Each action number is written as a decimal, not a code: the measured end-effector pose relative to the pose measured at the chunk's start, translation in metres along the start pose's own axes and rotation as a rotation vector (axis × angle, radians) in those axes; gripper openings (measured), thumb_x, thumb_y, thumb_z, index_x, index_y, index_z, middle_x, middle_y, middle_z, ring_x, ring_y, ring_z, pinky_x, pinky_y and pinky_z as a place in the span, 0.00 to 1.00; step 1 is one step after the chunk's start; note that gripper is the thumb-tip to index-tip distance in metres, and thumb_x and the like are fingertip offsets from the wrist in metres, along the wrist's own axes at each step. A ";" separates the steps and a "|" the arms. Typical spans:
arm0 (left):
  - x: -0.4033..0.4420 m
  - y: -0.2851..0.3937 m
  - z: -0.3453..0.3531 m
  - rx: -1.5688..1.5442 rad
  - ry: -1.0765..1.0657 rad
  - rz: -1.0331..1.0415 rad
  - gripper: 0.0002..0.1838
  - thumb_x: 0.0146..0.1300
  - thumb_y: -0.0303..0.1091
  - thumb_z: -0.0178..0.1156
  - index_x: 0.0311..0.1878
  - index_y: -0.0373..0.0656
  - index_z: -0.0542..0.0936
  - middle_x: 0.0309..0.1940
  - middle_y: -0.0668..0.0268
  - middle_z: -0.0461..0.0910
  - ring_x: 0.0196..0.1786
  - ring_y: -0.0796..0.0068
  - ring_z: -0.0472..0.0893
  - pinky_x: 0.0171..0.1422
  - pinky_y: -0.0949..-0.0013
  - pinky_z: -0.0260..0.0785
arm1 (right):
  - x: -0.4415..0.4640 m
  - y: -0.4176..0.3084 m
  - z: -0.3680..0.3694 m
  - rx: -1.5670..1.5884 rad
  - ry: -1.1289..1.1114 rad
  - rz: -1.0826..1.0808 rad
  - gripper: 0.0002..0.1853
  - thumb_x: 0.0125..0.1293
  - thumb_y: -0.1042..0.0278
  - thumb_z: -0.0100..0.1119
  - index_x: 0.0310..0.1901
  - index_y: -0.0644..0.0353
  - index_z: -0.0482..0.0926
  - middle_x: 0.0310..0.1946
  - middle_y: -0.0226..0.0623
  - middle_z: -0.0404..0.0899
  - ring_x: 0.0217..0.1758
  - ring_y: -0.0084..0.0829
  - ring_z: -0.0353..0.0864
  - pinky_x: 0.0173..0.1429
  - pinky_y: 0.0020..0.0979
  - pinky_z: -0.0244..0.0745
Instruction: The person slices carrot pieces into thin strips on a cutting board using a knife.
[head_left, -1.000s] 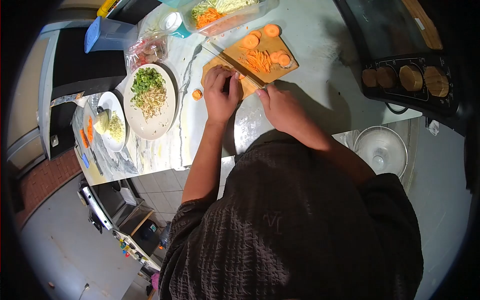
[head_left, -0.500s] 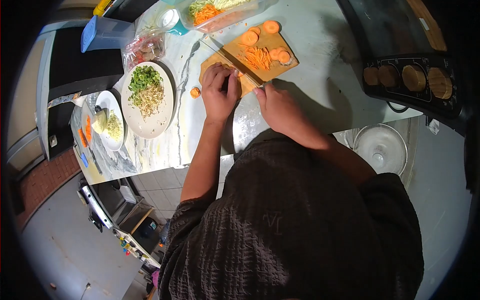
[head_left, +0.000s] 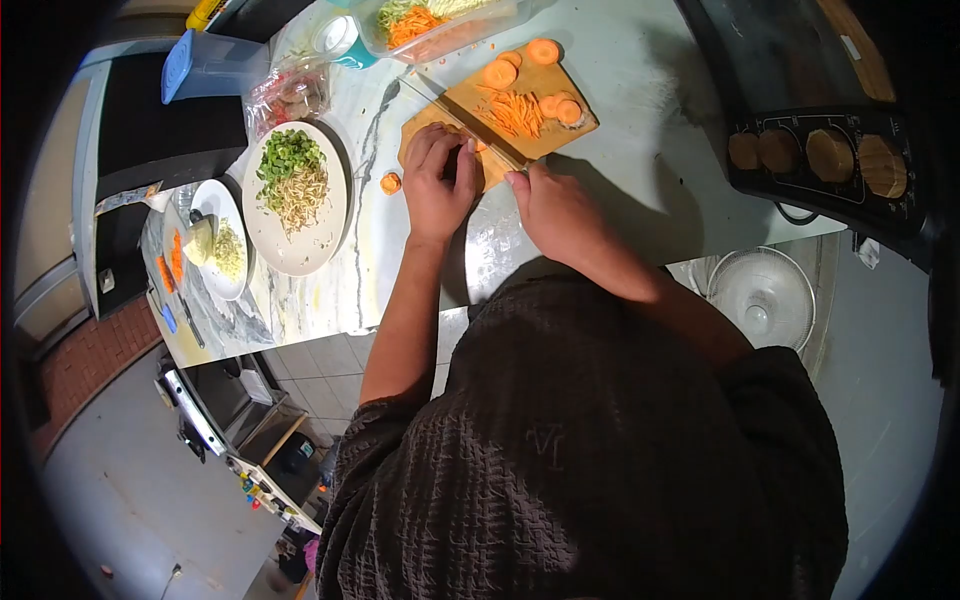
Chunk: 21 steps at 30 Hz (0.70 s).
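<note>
On the wooden cutting board (head_left: pixel 555 75), my right hand (head_left: pixel 553 205) is closed around the handle of a knife (head_left: pixel 462 124), whose blade slants up and left across the board. My left hand (head_left: pixel 440 185) presses its bent fingers down on carrot pieces (head_left: pixel 481 146) just left of the blade; the fingers mostly hide them. Beyond the knife lie a pile of carrot strips (head_left: pixel 516 114) and several round carrot slices (head_left: pixel 500 73). A small carrot end (head_left: pixel 390 183) rests on the counter left of the board.
To the left stand a large plate (head_left: pixel 300 262) of chopped greens and sprouts and a smaller white plate (head_left: pixel 228 290). A clear container (head_left: pixel 470 28) with shredded vegetables is at the back, beside a teal cup (head_left: pixel 352 55). An appliance with knobs (head_left: pixel 829 155) borders the right.
Both hands and the knife stay almost in place. The carrot strips and slices look the same, with only a slight shift of the view.
</note>
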<state>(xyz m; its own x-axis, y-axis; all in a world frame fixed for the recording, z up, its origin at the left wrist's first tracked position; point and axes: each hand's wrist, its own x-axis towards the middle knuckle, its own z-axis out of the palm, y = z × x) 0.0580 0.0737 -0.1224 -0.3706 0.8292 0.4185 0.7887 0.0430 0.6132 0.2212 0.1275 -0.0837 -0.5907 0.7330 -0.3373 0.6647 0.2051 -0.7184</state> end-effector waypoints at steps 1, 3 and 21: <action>0.001 0.000 0.000 -0.003 -0.003 0.001 0.05 0.58 0.26 0.64 0.35 0.35 0.81 0.38 0.54 0.81 0.51 0.54 0.79 0.58 0.59 0.69 | 0.000 -0.001 -0.002 0.000 0.000 0.000 0.23 0.74 0.53 0.44 0.39 0.70 0.75 0.29 0.62 0.80 0.38 0.61 0.80 0.45 0.54 0.74; 0.001 0.000 -0.001 0.004 -0.005 0.014 0.05 0.58 0.26 0.64 0.35 0.35 0.80 0.38 0.54 0.81 0.50 0.53 0.79 0.58 0.59 0.69 | 0.000 -0.004 -0.005 -0.006 -0.023 0.017 0.22 0.74 0.54 0.44 0.39 0.69 0.76 0.31 0.61 0.80 0.38 0.60 0.80 0.46 0.54 0.74; 0.003 0.000 0.001 0.020 -0.022 0.036 0.04 0.58 0.24 0.63 0.36 0.36 0.80 0.39 0.54 0.81 0.51 0.52 0.79 0.60 0.58 0.68 | 0.014 0.000 0.000 -0.008 -0.094 0.043 0.25 0.73 0.51 0.45 0.36 0.70 0.76 0.29 0.59 0.81 0.37 0.60 0.81 0.43 0.52 0.76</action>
<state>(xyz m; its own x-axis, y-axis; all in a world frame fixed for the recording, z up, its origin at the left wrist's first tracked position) 0.0576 0.0768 -0.1215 -0.3312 0.8423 0.4253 0.8110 0.0238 0.5845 0.2129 0.1384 -0.0882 -0.6017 0.6769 -0.4240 0.6939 0.1801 -0.6972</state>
